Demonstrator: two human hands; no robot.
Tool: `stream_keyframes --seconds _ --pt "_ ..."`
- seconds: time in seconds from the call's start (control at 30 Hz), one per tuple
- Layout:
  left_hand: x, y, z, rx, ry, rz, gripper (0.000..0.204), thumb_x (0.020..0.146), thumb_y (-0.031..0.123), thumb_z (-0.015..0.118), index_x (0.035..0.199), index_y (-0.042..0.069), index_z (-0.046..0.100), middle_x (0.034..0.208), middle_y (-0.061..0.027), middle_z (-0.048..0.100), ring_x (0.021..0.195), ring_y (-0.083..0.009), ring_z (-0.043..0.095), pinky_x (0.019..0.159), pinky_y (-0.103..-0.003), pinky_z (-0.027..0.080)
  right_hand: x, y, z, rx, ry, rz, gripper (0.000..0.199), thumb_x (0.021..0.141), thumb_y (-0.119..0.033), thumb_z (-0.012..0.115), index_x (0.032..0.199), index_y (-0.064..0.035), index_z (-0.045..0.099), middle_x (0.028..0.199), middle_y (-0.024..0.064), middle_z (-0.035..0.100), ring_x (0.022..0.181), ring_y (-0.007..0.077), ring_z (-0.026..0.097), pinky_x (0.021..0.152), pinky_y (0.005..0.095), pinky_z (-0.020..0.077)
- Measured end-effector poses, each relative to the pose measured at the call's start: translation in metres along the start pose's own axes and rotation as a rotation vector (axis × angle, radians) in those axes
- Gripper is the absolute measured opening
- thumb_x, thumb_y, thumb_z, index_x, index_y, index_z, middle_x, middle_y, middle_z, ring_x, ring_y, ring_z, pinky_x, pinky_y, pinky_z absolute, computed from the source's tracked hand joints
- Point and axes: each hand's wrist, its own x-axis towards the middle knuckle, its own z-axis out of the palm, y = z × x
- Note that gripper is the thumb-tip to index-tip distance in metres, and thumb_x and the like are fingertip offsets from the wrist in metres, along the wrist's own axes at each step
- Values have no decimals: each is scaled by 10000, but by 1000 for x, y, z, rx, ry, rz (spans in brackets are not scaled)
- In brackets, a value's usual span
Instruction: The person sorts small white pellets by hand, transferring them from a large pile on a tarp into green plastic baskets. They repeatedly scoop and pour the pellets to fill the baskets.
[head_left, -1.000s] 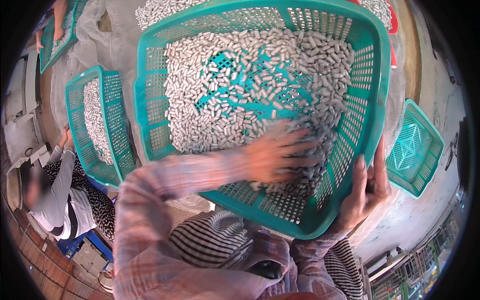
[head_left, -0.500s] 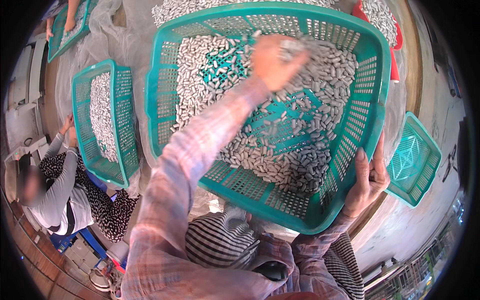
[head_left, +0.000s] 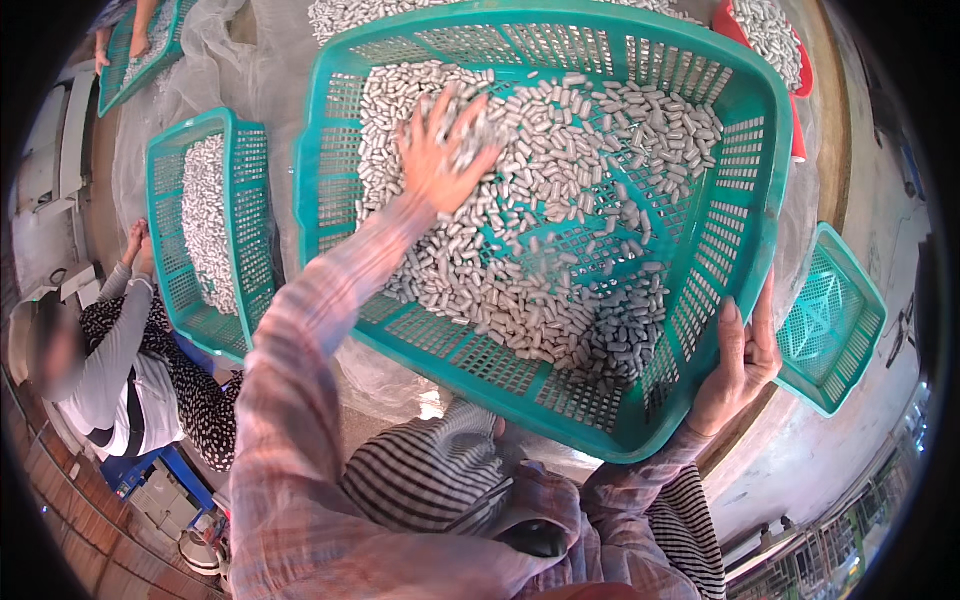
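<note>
Filling the upper centre of the frame was a large teal plastic basket (head_left: 560,40) with slotted walls; it was tilted, with its lower corner toward the bottom centre of the frame; inside it lay a heap of small pale grey oblong pieces (head_left: 560,230), thick along the upper part and at the lower right corner, while a bare patch of the teal floor showed between them. The left hand (head_left: 440,150) lay flat on the heap in the upper left part of the basket; its fingers were spread open and pressed on the pieces, gripping nothing that I could see; the forearm in a pale checked sleeve (head_left: 300,340) ran down to the lower left of the frame. The right hand (head_left: 735,365) was at the right lower rim of the basket; its fingers were curled around the outside of the wall and held the rim.

At the left of the frame stood a second teal basket (head_left: 165,180) with the same pale pieces inside; beside it, at the lower left, sat another person (head_left: 120,370) in a grey sleeve and dotted cloth. At the right edge of the frame lay an empty teal basket (head_left: 830,320); at the upper right a red tray (head_left: 795,75) with more pieces was partly hidden.
</note>
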Motion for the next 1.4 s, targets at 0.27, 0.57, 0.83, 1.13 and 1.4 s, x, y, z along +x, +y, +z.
stream_keyframes --seconds 0.27,0.57,0.83,1.13,1.4 --pt "-40 141 7 -193 -294 555 704 801 501 620 1431 323 359 1551 -120 168 1418 -436 86 1114 -627 80 -1 -8 7 -35 -6 -14 496 827 24 615 1310 23 505 620 -88 509 551 -31 328 525 147 226" --pt "-76 -17 -18 268 -419 233 630 850 512 556 1432 407 338 1580 1 121 1445 -344 74 1064 -706 37 86 85 -28 -980 -240 -232 539 838 -318 670 1326 -135 532 704 81 651 593 257 625 570 391 464" --pt "-38 -18 -29 266 -210 320 604 861 536 517 1421 356 381 1572 -63 148 1447 -331 70 1064 -698 82 95 114 23 -1073 25 -450 634 865 -378 576 1440 -233 352 1187 150 620 907 351 652 694 455 516" --pt "47 38 59 -80 353 -72 530 720 334 682 1205 167 553 1225 -158 448 1145 -353 407 974 -517 331 80 95 43 -1002 -45 -300 658 819 -395 625 1416 -265 381 1281 107 581 1078 366 594 852 475 480" --pt "-68 22 -5 85 -523 523 601 847 469 571 1413 386 384 1574 -4 156 1456 -302 53 1074 -686 -14 141 103 16 -635 -91 -291 452 863 -202 623 1312 -203 570 726 98 603 552 101 429 538 301 380"
